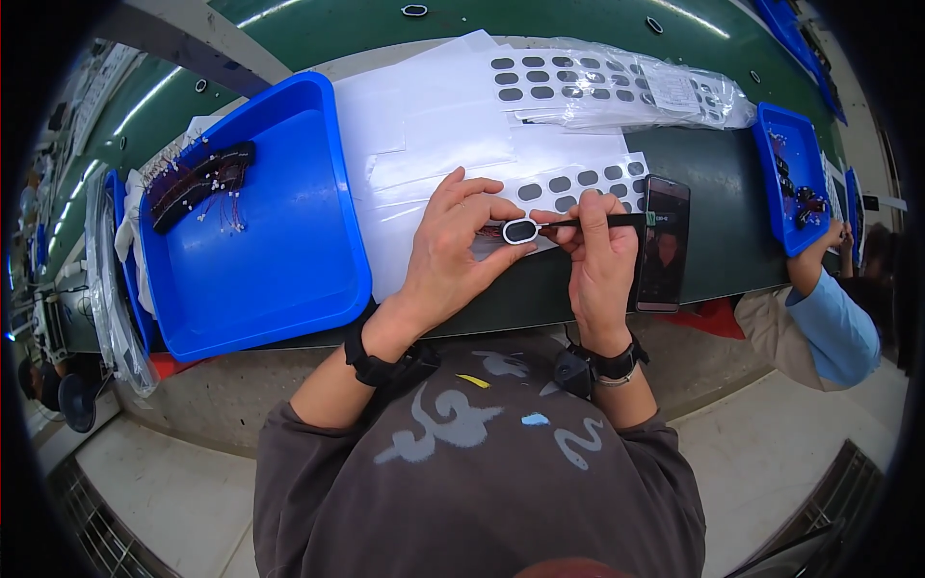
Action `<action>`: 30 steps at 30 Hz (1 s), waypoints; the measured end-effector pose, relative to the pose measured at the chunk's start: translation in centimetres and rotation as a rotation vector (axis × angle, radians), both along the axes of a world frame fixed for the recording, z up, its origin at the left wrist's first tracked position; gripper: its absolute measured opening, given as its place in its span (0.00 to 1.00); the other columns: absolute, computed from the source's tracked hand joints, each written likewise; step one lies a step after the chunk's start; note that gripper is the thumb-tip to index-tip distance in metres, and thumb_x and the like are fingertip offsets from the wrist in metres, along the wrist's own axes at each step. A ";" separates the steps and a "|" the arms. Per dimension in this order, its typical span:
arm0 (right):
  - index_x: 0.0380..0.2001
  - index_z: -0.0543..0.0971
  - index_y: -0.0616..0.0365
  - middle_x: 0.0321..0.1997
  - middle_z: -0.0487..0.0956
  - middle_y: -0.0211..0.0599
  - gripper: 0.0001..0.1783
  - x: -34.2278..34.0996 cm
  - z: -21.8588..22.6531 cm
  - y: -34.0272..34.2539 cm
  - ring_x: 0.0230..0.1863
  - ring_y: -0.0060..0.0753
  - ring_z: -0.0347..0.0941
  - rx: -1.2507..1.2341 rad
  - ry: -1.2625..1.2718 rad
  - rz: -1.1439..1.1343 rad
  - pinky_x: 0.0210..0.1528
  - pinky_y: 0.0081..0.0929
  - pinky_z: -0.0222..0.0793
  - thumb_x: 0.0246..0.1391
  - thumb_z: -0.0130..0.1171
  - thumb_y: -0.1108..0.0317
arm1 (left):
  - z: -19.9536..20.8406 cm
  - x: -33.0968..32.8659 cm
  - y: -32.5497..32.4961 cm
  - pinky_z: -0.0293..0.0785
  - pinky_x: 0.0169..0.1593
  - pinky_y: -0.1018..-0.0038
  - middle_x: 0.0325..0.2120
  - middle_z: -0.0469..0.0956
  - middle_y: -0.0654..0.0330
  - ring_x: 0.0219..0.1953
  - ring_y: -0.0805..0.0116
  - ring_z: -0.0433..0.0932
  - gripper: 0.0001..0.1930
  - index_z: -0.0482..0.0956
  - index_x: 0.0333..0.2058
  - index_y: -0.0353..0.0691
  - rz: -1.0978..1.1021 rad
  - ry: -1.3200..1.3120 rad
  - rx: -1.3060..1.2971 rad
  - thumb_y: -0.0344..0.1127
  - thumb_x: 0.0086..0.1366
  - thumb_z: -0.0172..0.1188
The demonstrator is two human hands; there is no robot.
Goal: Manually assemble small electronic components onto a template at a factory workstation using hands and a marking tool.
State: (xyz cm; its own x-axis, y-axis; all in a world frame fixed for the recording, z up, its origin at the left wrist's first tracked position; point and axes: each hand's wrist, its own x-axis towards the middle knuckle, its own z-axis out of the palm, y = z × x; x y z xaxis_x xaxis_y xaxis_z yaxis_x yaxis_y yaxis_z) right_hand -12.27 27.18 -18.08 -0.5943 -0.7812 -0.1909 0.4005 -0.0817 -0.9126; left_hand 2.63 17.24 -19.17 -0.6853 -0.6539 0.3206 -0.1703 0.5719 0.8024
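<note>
My left hand [445,243] pinches a small oval speaker-like part [521,230] with a white rim and a black face. Thin dark red wires show behind it, between thumb and fingers. In my right hand [599,260] is a slim black pair of tweezers [624,221], with a green patch at its rear end. Its tip reaches the part's right edge; whether it touches cannot be made out. Just beyond both hands lies a white sheet of dark oval stickers [588,179], partly covered by my right fingers.
To the left stands a blue tray [260,279] with a bundle of wired parts [200,188]. Bagged sticker sheets [597,82] lie on white paper [424,125]. A phone [663,246] rests right of my hand. Another person's hand [836,236] is at a smaller blue tray [792,135].
</note>
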 end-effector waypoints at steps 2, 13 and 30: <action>0.31 0.73 0.56 0.26 0.75 0.27 0.14 0.0 0.1 0.0 0.38 0.32 0.84 0.021 0.005 -0.001 0.34 0.14 0.70 0.71 0.54 0.60 | 0.1 0.1 0.0 0.58 0.71 0.51 0.38 0.83 0.63 0.54 0.59 0.77 0.16 0.83 0.39 0.41 -0.006 -0.021 0.012 0.31 0.51 0.75; 0.32 0.72 0.56 0.28 0.74 0.28 0.13 0.1 0.0 -0.1 0.37 0.31 0.83 0.004 0.018 -0.015 0.39 0.20 0.76 0.70 0.54 0.61 | -0.1 -0.1 0.0 0.60 0.68 0.49 0.35 0.83 0.63 0.52 0.57 0.77 0.15 0.83 0.37 0.41 0.006 -0.001 -0.011 0.33 0.50 0.76; 0.32 0.73 0.56 0.28 0.75 0.26 0.13 0.0 -0.1 0.1 0.36 0.30 0.83 -0.002 0.039 -0.022 0.38 0.18 0.75 0.71 0.53 0.61 | 0.1 -0.2 0.0 0.60 0.68 0.49 0.36 0.83 0.63 0.52 0.57 0.78 0.15 0.83 0.37 0.41 0.011 0.006 0.001 0.34 0.50 0.76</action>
State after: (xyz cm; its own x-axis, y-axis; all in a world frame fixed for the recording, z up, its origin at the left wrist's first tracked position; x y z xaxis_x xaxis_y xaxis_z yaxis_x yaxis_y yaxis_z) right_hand -12.29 27.26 -18.16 -0.6181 -0.7685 -0.1654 0.3627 -0.0921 -0.9273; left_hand 2.46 17.23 -19.10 -0.6761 -0.6617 0.3241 -0.1719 0.5694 0.8039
